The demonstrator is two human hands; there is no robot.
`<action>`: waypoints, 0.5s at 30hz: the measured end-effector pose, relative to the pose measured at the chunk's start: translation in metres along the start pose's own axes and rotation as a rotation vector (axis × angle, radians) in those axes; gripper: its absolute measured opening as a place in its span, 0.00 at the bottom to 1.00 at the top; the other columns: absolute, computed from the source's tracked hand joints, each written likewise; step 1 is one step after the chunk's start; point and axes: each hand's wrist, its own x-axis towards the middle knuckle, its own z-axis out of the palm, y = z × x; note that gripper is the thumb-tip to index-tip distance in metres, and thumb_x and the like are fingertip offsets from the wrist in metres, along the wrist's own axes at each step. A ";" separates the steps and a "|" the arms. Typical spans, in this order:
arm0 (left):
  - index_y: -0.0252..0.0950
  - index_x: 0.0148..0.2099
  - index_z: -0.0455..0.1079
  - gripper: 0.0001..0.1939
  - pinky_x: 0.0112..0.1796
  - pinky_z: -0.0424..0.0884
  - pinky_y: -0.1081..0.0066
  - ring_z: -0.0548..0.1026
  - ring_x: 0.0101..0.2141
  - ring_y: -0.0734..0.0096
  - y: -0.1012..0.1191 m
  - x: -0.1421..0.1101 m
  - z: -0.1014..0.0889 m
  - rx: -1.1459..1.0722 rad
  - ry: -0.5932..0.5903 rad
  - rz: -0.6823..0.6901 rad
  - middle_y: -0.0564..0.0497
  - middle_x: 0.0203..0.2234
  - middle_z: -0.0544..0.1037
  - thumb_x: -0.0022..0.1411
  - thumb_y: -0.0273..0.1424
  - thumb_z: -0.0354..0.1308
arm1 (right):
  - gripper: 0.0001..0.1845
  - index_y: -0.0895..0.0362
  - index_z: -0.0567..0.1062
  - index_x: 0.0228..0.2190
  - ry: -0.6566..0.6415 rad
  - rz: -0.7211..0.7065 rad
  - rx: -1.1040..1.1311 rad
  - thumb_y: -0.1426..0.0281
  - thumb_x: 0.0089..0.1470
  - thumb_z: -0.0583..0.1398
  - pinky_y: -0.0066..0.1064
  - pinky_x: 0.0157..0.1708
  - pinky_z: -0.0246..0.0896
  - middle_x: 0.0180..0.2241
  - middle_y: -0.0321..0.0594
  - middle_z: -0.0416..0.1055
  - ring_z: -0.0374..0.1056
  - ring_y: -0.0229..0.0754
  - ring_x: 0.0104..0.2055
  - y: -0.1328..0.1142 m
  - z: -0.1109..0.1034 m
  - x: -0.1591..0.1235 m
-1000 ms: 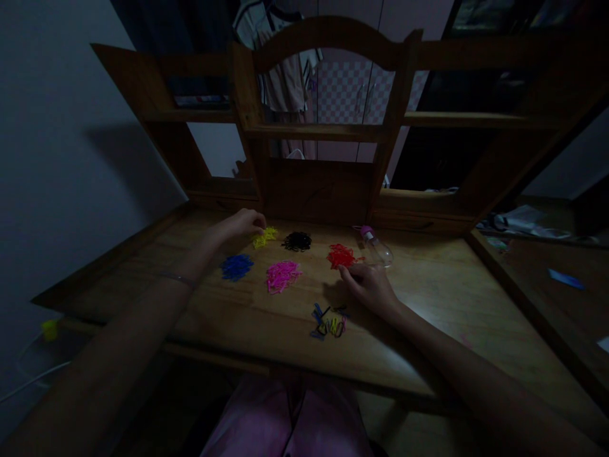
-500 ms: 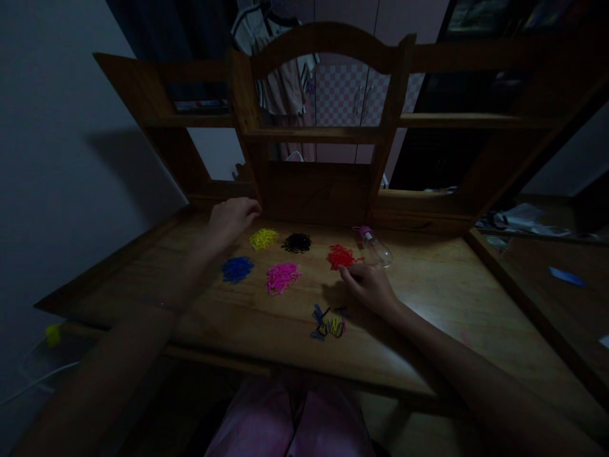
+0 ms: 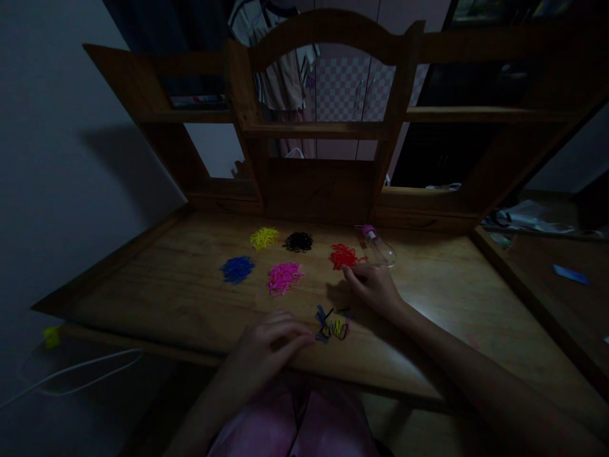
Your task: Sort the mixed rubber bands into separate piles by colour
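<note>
My left hand [image 3: 271, 339] is at the desk's front, thumb and index fingertips brought together at the left edge of a mixed pile [image 3: 337, 329] of dark, blue, yellow and pink looped pieces. Whatever is between those tips is too small to tell. My right hand [image 3: 375, 287] rests by the near edge of a red pile [image 3: 342, 256], fingers curled in; anything in them is hidden. Further left lie piles of small thin pieces: pink [image 3: 284, 277], black [image 3: 299, 242], yellow [image 3: 264, 238] and blue [image 3: 236, 270].
A clear bulb-shaped bottle [image 3: 382, 252] with a pink cap lies behind my right hand. A wooden shelf unit [image 3: 316, 131] rises along the back of the desk [image 3: 157, 279]. A white cable [image 3: 90, 367] hangs at the left front.
My left hand has come back from beside the yellow pile to the mixed pile near the front edge. My right hand stays by the red pile.
</note>
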 end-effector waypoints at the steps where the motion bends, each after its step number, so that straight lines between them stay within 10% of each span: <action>1: 0.44 0.36 0.75 0.07 0.43 0.70 0.66 0.74 0.40 0.66 -0.001 -0.002 0.011 -0.020 0.007 -0.006 0.54 0.35 0.78 0.63 0.36 0.56 | 0.25 0.58 0.67 0.16 0.001 0.002 0.002 0.63 0.63 0.51 0.30 0.23 0.44 0.16 0.36 0.65 0.55 0.33 0.18 0.000 0.000 0.000; 15: 0.42 0.43 0.69 0.10 0.46 0.66 0.59 0.69 0.44 0.58 -0.005 0.021 0.048 0.168 0.087 0.003 0.49 0.40 0.72 0.59 0.37 0.60 | 0.26 0.58 0.67 0.15 0.015 0.006 -0.015 0.62 0.62 0.51 0.30 0.23 0.44 0.15 0.37 0.66 0.56 0.34 0.17 0.001 -0.001 0.002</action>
